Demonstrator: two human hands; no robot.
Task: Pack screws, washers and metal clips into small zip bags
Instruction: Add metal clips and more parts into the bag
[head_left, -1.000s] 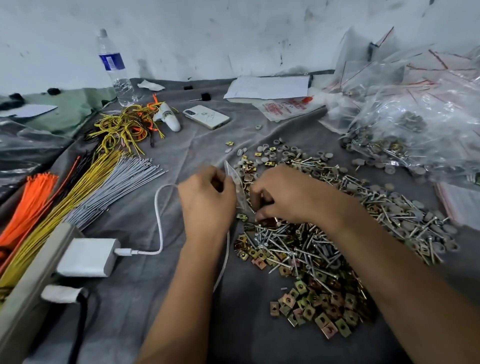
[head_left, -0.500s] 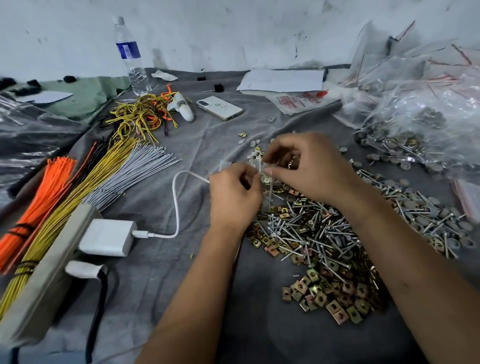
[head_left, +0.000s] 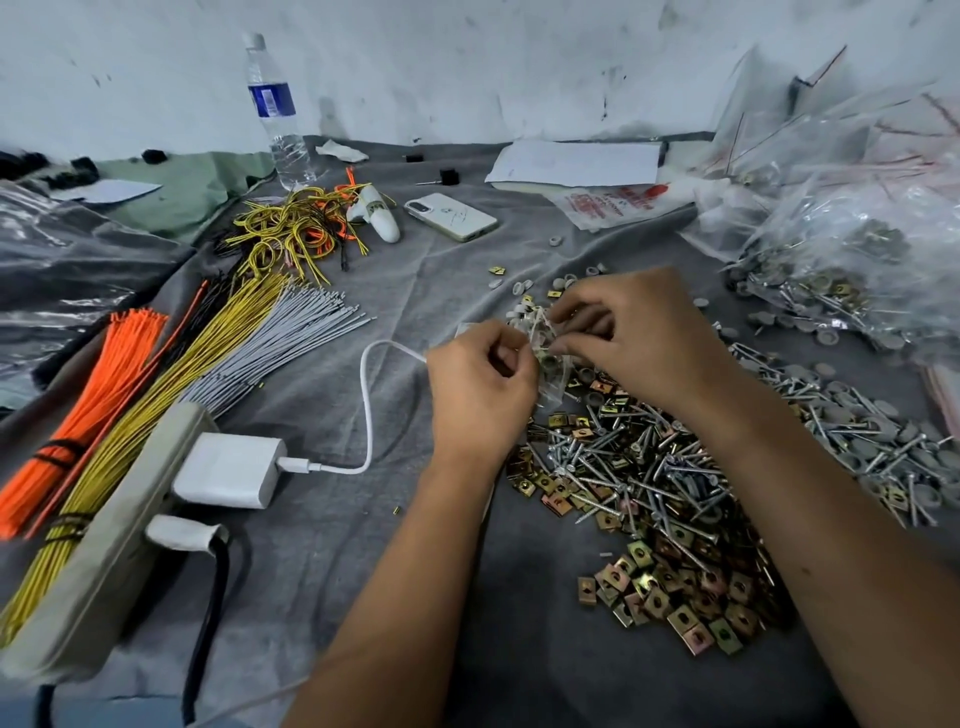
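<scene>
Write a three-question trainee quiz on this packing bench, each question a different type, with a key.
1. True or false: both hands, the left hand and right hand, hold the small zip bag.
2. Multiple choice: the white cable plugs into the A) phone B) white charger C) water bottle.
3. Fill in: the square metal clips lie nearest the viewer, beside the pile of ____.

Key: 1 true; 2 B; 3 screws.

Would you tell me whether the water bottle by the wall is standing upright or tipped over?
Upright: the water bottle stands on its base on the grey cloth, white cap on top.
</scene>
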